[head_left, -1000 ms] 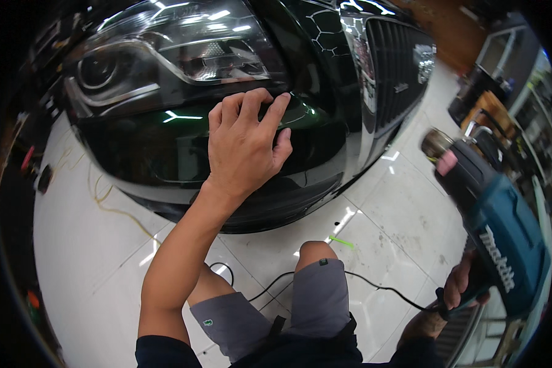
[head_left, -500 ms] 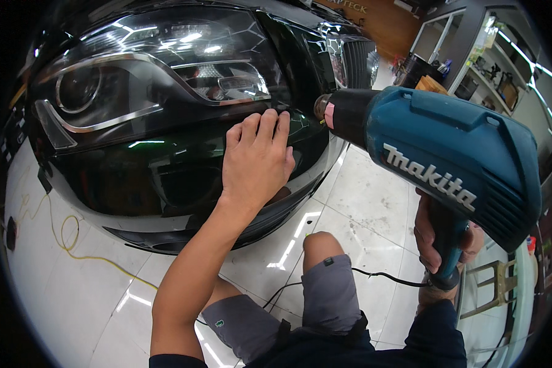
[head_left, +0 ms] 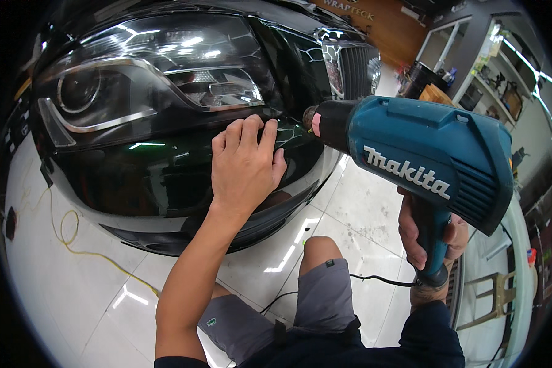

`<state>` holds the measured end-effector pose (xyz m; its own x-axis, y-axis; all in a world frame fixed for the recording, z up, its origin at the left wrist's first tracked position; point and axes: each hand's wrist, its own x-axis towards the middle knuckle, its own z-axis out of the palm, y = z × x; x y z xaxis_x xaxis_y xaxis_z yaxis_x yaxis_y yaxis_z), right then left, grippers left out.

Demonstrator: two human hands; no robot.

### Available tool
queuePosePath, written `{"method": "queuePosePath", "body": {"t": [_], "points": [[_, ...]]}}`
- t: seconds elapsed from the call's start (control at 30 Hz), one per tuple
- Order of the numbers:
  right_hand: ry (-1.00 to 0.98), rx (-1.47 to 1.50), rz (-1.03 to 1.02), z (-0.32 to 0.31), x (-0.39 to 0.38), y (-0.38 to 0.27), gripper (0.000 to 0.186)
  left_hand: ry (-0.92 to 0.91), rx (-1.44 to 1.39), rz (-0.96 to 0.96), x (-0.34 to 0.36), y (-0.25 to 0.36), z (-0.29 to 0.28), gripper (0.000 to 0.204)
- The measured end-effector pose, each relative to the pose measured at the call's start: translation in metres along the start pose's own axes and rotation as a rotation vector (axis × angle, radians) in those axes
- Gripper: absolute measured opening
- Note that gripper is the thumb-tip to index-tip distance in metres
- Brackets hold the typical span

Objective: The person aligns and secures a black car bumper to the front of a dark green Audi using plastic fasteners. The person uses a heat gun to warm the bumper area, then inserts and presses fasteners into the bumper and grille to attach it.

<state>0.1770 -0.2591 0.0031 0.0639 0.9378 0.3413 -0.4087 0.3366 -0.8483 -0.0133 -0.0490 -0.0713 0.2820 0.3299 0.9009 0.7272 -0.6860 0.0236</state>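
Note:
My left hand (head_left: 244, 168) lies on the glossy dark green car bumper (head_left: 132, 178), with its fingers stretched out and their tips at the lower edge of the headlight (head_left: 129, 80). Nothing shows in that hand, though its palm side is hidden. On the right, my right hand (head_left: 413, 233) is wrapped round the handle of a blue-green heat gun (head_left: 432, 144). The black nozzle points left at the bumper corner beside the grille (head_left: 357, 69), a short way from my left fingertips. Whether the heat gun is running cannot be seen.
A black power cord (head_left: 377, 278) runs from the heat gun's handle across the pale tiled floor (head_left: 374, 214) past my knees. A yellow cord (head_left: 104, 259) curls over the floor at left. At the right stand a beige stool (head_left: 502, 297) and, farther back, shelves (head_left: 494, 92).
The heat gun has shifted left, bringing its nozzle nearer my left hand. My left hand has slid slightly left and down along the bumper, its thumb now farther from the fingers.

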Motion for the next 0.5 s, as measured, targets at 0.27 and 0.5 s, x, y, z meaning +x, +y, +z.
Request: {"method": "queuePosePath", "body": {"t": [0.27,0.5], "points": [[-0.117,0.106,0.066,-0.024,0.010,0.002,0.086,0.201,-0.132,-0.051,0.033,-0.024,-0.008,0.034],[-0.148,0.101,0.055,-0.034,0.016,0.010,0.083,0.220,0.114,-0.053,0.039,-0.030,-0.006,0.048]]}}
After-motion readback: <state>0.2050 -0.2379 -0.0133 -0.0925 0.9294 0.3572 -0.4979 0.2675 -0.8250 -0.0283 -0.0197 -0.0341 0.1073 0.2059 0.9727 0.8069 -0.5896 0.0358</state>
